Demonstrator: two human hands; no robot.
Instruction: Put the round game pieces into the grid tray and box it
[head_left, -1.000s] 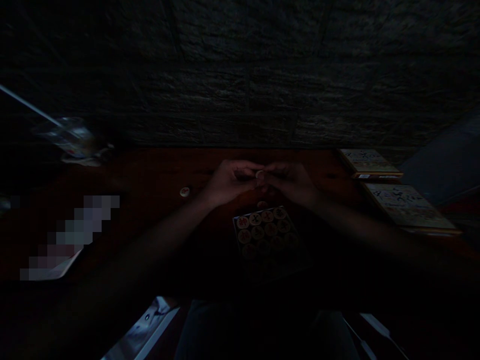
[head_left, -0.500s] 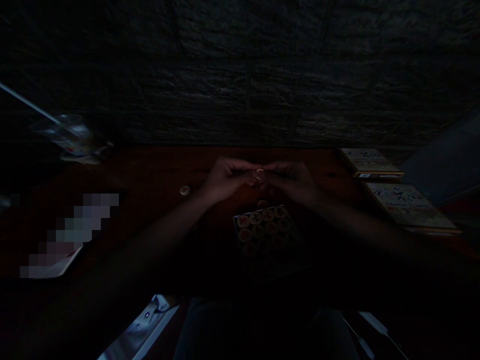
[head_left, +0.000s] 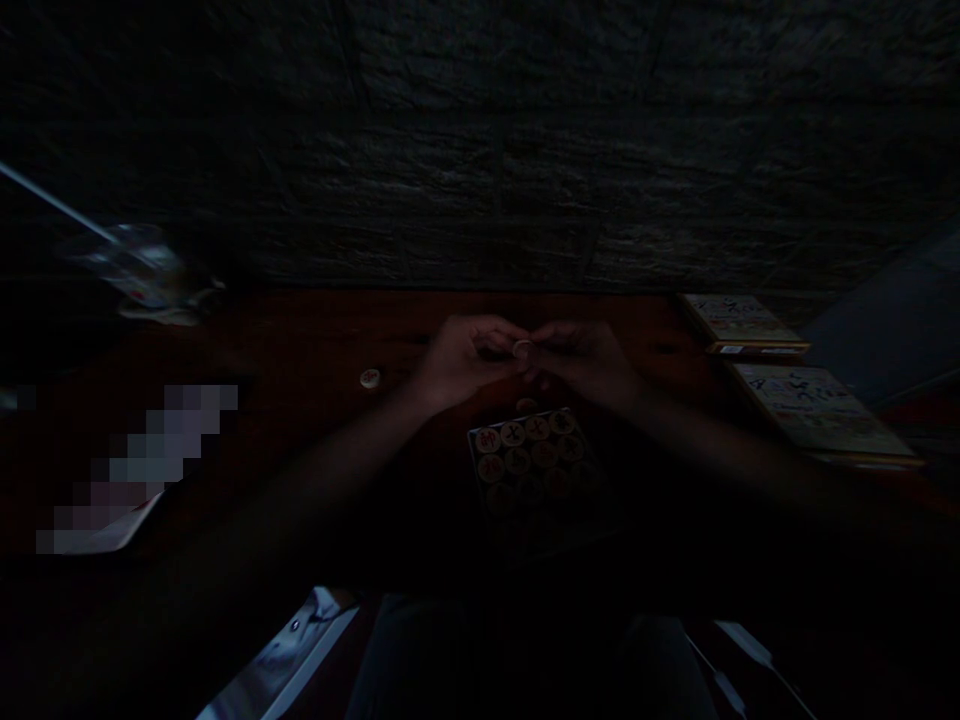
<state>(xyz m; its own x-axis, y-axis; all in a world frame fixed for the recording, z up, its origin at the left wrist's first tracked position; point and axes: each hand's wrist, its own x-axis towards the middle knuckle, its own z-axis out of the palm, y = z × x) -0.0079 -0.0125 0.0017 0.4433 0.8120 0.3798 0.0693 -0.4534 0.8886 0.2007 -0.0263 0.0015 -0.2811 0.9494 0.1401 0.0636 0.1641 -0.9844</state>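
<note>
In the dim head view, my left hand (head_left: 474,355) and my right hand (head_left: 581,362) meet above the table. Their fingertips pinch a small round xiangqi piece (head_left: 522,345) between them. Just below lies an open box (head_left: 474,470) with xiangqi pieces set in rows, marked with red and dark characters; its near part is lost in shadow. One piece (head_left: 527,405) rests at the box's far edge, partly in the dark. Left of my left hand, a single piece with a red mark (head_left: 370,378) lies on the wood.
Two flat printed boxes (head_left: 746,320) lie at the right. A clear plastic cup (head_left: 146,270) with a straw stands far left, near a blurred-out flat object (head_left: 161,470). A stone wall (head_left: 480,170) rises behind the wooden table (head_left: 315,325).
The piece between my fingertips has turned and now shows more edge-on. My left hand has shifted slightly to the right. The box and the loose pieces have stayed in place.
</note>
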